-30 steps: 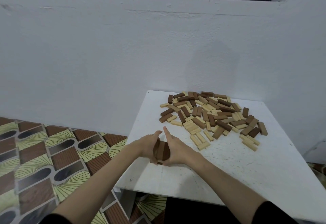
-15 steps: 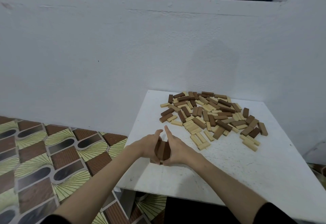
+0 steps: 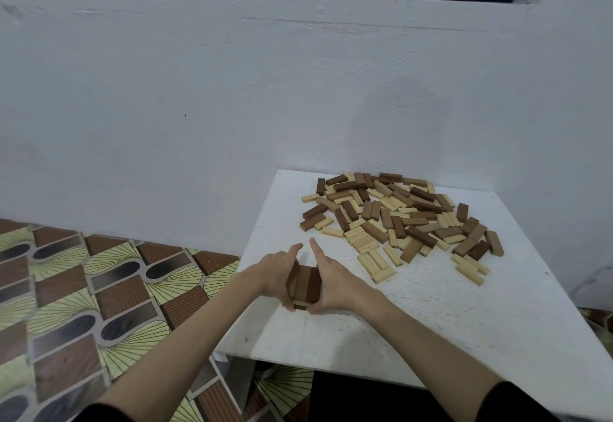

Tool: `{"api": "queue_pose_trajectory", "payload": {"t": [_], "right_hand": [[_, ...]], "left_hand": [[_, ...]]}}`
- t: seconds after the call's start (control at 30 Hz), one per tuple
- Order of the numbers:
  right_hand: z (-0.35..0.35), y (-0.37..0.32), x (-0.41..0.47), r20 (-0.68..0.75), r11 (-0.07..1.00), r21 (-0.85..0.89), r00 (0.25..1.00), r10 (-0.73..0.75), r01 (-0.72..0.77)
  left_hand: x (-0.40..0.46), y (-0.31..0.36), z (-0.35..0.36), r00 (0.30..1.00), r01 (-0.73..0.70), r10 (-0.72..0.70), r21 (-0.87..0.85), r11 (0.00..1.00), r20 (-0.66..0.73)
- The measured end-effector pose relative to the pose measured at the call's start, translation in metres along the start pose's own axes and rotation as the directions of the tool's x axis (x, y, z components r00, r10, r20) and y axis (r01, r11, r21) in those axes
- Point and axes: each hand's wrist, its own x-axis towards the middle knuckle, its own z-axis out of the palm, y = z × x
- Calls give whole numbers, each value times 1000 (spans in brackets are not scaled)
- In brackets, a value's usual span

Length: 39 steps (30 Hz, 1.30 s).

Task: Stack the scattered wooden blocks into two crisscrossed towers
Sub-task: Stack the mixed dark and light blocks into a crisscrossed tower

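Note:
A small stack of dark brown wooden blocks (image 3: 304, 284) stands on the white table (image 3: 447, 315) near its left front part; three blocks lie side by side on top, with another layer just visible beneath. My left hand (image 3: 273, 274) presses against the stack's left side and my right hand (image 3: 335, 284) against its right side, both thumbs raised. A loose pile of dark and light wooden blocks (image 3: 401, 219) lies scattered at the back of the table, apart from both hands.
A white wall (image 3: 232, 106) rises right behind the table and to its right. The patterned floor (image 3: 83, 305) lies to the left, below the table's left edge. Bare tabletop stretches to the right of the stack.
Both hands stay pressed on the stack's sides, with only a slight shift of the fingers. The pile has not moved.

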Motion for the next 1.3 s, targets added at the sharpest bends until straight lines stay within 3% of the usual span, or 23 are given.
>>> {"api": "queue_pose_trajectory", "payload": {"t": [0.7,1.3], "right_hand": [[2,1,0,-16,1000,3,1000,1,-1],[2,-5,-2,-42,995,-100,999,-12,7]], "left_hand": [[-5,1,-3,999,-25,27,72,997,-26],[-2,1,1,996,-56,64,126,990,-57]]}}
